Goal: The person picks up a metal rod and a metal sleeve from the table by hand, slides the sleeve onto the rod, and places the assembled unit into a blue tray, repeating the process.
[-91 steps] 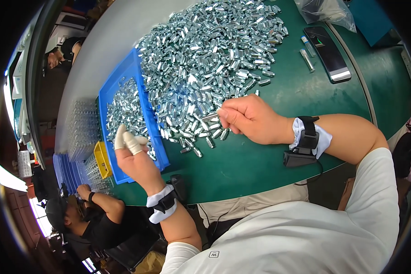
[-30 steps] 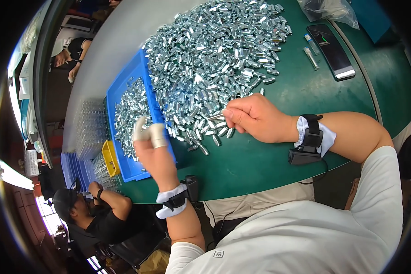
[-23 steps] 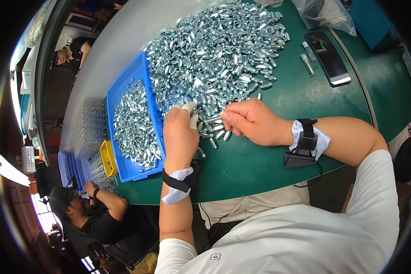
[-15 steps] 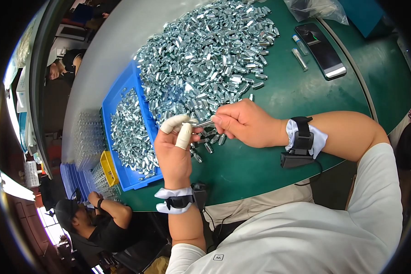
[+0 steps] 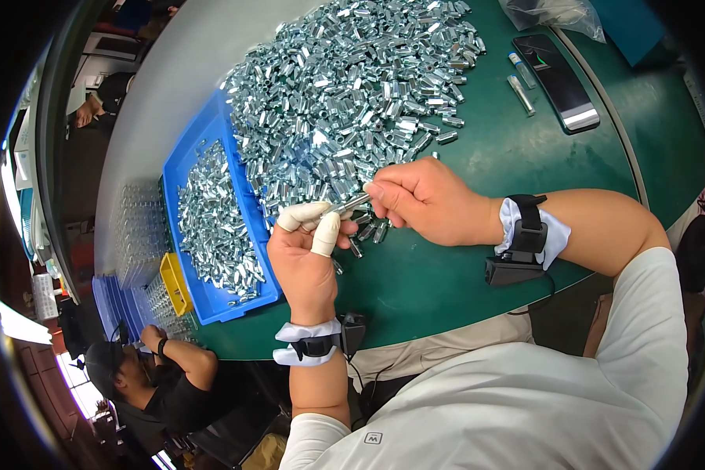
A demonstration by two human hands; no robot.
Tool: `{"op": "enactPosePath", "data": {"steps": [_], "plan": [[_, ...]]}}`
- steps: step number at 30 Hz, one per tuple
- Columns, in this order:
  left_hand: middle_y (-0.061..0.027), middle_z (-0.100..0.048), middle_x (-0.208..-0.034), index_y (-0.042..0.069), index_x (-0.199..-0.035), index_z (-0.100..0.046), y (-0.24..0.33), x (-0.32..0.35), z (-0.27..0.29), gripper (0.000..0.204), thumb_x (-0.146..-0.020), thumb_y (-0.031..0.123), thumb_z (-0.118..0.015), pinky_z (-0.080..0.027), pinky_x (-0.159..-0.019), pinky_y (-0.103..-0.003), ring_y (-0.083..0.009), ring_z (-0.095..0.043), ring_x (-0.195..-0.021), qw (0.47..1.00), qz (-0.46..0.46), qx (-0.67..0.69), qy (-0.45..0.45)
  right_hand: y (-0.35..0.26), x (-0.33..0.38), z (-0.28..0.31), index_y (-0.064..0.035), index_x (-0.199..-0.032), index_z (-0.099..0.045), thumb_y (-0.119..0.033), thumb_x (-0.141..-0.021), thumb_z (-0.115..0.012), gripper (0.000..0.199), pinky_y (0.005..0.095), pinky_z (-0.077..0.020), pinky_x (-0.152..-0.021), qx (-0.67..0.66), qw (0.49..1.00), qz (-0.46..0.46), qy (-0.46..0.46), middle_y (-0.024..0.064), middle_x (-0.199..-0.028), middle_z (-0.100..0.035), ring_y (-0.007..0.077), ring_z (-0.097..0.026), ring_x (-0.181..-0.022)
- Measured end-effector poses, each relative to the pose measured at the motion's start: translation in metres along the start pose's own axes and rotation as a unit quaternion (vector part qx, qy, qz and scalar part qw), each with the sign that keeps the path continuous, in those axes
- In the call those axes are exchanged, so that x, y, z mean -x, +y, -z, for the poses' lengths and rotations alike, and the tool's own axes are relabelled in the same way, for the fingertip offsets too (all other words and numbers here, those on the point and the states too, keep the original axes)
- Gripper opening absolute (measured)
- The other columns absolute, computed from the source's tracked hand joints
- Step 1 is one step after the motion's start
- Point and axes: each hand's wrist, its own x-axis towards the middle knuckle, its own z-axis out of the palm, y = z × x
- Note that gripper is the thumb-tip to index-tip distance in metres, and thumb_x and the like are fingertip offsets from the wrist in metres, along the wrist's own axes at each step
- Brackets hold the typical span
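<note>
The left hand (image 5: 305, 262) and the right hand (image 5: 427, 200) are close together over the green table (image 5: 462, 266), and both pinch one small shiny metal piece (image 5: 351, 205) between them. The left hand has white covers on its thumb and first finger (image 5: 325, 233), and those two fingers grip the near end of the piece. The right hand's thumb and fingertips are closed on the far end. The piece is lifted a little off the table and tilts up toward the right hand. Just past the hands lies a big heap of silver metal parts (image 5: 352, 102) — it spreads far across the table, and a few loose ones lie right under the fingers. To the left of the heap sits a blue tray (image 5: 215, 301), and it has more of the same silver parts inside. A small yellow bin (image 5: 176, 283) touches the tray's left edge. Each wrist wears a black strap over a white band, with a little black box on it. Far off on the right of the table lie a dark phone (image 5: 558, 82) and two thin little tubes (image 5: 520, 84) just beside it. Another person in a black shirt (image 5: 164, 376) sits low down on the left — well apart from the hands.
</note>
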Motion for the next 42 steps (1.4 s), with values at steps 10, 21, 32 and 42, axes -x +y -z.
{"op": "enactPosePath", "data": {"steps": [10,21,32,42], "plan": [[-0.01,-0.069,-0.089,0.001,-0.104,-0.06,-0.008,0.002,-0.012,0.016,-0.089,-0.002,-0.066,-0.05,-0.063,-0.023,-0.0151,-0.067,-0.076,1.0,-0.007,-0.018,-0.005,0.0,0.0,-0.001,-0.0038,-0.078,-0.061,-0.023,-0.102,-0.048,0.033,0.0254,-0.0419,-0.053,0.036,0.998,0.035,-0.035,0.0001,-0.059,-0.055,0.0067,-0.052,-0.056],[-0.0086,-0.068,-0.091,-0.001,-0.112,-0.057,0.037,0.004,0.035,0.02,-0.094,0.007,-0.061,-0.045,-0.063,-0.023,-0.0111,-0.055,-0.066,0.913,-0.157,-0.186,0.328,-0.003,0.002,-0.002,-0.0046,-0.079,-0.061,-0.025,-0.102,-0.048,0.034,0.0244,-0.0414,-0.053,-0.013,0.999,0.011,-0.028,-0.0004,-0.061,-0.056,0.006,-0.051,-0.056],[-0.0176,-0.063,-0.1,-0.007,-0.108,-0.058,0.08,0.054,-0.006,0.036,-0.096,0.027,-0.055,-0.046,-0.072,-0.037,-0.0223,-0.057,-0.09,0.924,-0.361,0.081,-0.097,0.007,-0.004,-0.002,-0.0039,-0.078,-0.062,-0.028,-0.102,-0.049,0.036,0.0255,-0.0458,-0.058,0.033,0.999,0.021,-0.017,0.0015,-0.064,-0.059,0.0079,-0.056,-0.059],[-0.0152,-0.066,-0.105,-0.006,-0.111,-0.061,0.116,0.069,-0.03,0.03,-0.096,0.018,-0.051,-0.045,-0.086,-0.038,-0.0213,-0.059,-0.099,0.869,-0.405,0.168,-0.23,0.009,0.003,0.003,-0.0038,-0.078,-0.063,-0.03,-0.101,-0.05,0.038,0.0267,-0.0479,-0.058,0.033,0.998,0.055,-0.018,0.0024,-0.064,-0.061,0.0097,-0.06,-0.059]]}}
